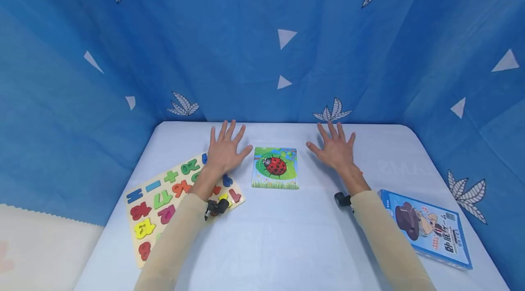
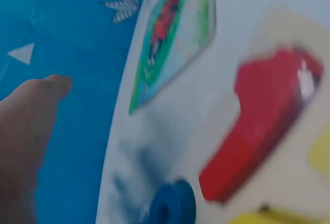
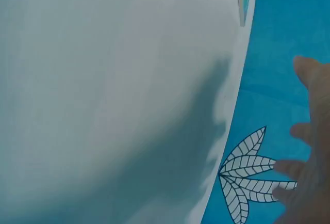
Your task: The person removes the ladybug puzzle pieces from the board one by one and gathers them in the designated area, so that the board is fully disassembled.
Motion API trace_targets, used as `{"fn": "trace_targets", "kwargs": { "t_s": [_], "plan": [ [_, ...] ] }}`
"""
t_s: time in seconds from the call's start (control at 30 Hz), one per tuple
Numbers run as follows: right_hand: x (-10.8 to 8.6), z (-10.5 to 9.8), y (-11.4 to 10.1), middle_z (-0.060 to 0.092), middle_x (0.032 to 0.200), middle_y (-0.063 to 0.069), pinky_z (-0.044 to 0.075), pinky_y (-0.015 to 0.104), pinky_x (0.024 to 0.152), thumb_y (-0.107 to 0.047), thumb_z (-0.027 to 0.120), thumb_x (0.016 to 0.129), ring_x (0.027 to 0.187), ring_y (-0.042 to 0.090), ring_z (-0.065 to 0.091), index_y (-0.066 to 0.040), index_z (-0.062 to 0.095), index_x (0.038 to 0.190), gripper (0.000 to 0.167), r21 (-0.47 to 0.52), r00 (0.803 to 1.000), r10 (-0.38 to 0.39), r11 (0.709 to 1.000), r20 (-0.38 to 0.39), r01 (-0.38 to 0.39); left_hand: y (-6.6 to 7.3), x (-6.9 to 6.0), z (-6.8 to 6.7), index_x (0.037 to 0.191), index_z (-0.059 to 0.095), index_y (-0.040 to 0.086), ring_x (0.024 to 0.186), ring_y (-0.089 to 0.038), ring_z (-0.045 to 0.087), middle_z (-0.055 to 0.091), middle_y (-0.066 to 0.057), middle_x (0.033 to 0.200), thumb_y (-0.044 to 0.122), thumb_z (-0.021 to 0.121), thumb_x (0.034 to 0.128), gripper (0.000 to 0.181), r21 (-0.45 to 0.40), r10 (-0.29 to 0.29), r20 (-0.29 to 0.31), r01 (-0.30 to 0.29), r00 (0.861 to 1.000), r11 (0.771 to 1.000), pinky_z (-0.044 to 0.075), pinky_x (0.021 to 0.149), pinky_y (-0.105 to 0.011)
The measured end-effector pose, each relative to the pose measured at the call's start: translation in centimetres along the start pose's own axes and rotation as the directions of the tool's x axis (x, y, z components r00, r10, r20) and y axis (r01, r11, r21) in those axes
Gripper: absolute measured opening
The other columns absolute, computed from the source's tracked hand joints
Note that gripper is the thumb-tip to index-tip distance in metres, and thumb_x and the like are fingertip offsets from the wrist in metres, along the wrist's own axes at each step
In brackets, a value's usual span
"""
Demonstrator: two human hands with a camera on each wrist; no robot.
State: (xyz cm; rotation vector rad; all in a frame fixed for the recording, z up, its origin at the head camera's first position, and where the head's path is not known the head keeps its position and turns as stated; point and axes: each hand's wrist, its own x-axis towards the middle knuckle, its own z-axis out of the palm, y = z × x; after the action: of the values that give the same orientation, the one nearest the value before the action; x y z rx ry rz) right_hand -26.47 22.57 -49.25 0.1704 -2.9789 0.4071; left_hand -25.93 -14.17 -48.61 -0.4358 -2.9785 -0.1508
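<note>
My left hand is spread with straight fingers above the upper right part of a wooden number puzzle board, holding nothing. On the other side, my right hand is likewise spread over the white table, its shadow falling on the cloth in the right wrist view. Between the two hands lies a square ladybug picture puzzle, touched by neither. In the left wrist view a red number piece and a blue piece of the board show large and blurred below the left thumb.
A blue game box with a cartoon figure in a hat lies at the table's right, beside my right forearm. Blue curtains with leaf and triangle prints enclose the back and sides. My left forearm covers part of the number board.
</note>
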Motion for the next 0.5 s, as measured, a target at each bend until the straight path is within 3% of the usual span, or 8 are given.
{"fn": "trace_targets", "kwargs": {
  "t_s": [0.07,0.17,0.3,0.4,0.5],
  "plan": [
    [-0.1,0.0,-0.3,0.028,0.163,0.018,0.012,0.073,0.114,-0.069,0.05,0.094,0.152,0.041,0.017,-0.019,0.034,0.159,0.083,0.117,1.0,-0.025,0.993,0.014,0.023,0.7,-0.1,-0.1,0.163,0.019,0.029,0.156,-0.033,0.001,0.01,-0.009,0.17,0.069,0.041,0.0971,0.08,-0.055,0.046,-0.009,-0.047,0.999,0.997,-0.005,0.121,-0.061],
    [-0.3,0.1,-1.1,0.043,0.154,0.019,0.031,0.064,0.112,-0.055,0.057,0.098,0.143,0.04,0.037,-0.013,0.045,0.152,0.069,0.33,0.997,-0.056,0.943,0.052,0.036,2.2,-0.3,-0.4,0.162,0.024,0.028,0.156,-0.034,0.007,0.015,-0.01,0.169,0.06,0.053,0.0971,0.078,-0.144,0.164,-0.014,-0.164,0.986,0.976,0.004,0.121,-0.063],
    [-0.7,0.6,-2.5,0.063,0.13,0.016,0.049,0.052,0.097,-0.037,0.062,0.1,0.122,0.034,0.058,-0.008,0.059,0.139,0.049,0.489,0.988,-0.053,0.872,0.145,-0.025,4.2,-0.7,-0.4,0.161,0.027,0.028,0.155,-0.034,0.011,0.019,-0.011,0.168,0.051,0.06,0.0973,0.076,-0.278,0.335,0.045,-0.311,0.941,0.909,0.012,0.121,-0.062],
    [-0.9,1.3,-3.5,0.069,0.117,0.012,0.052,0.047,0.091,-0.031,0.063,0.099,0.112,0.029,0.063,-0.009,0.066,0.131,0.039,0.514,0.976,-0.043,0.855,0.214,-0.075,5.4,-0.9,0.1,0.16,0.03,0.026,0.155,-0.034,0.014,0.022,-0.012,0.167,0.05,0.063,0.0963,0.076,-0.347,0.42,0.107,-0.362,0.901,0.865,0.017,0.121,-0.06],
    [-1.0,2.0,-4.1,0.071,0.115,0.009,0.051,0.046,0.093,-0.029,0.064,0.099,0.108,0.027,0.064,-0.011,0.069,0.126,0.033,0.518,0.968,-0.053,0.851,0.246,-0.085,6.2,-1.1,0.9,0.161,0.029,0.026,0.155,-0.033,0.013,0.021,-0.011,0.167,0.056,0.062,0.0953,0.079,-0.351,0.461,0.173,-0.383,0.87,0.855,0.018,0.121,-0.059]
  ]
}}
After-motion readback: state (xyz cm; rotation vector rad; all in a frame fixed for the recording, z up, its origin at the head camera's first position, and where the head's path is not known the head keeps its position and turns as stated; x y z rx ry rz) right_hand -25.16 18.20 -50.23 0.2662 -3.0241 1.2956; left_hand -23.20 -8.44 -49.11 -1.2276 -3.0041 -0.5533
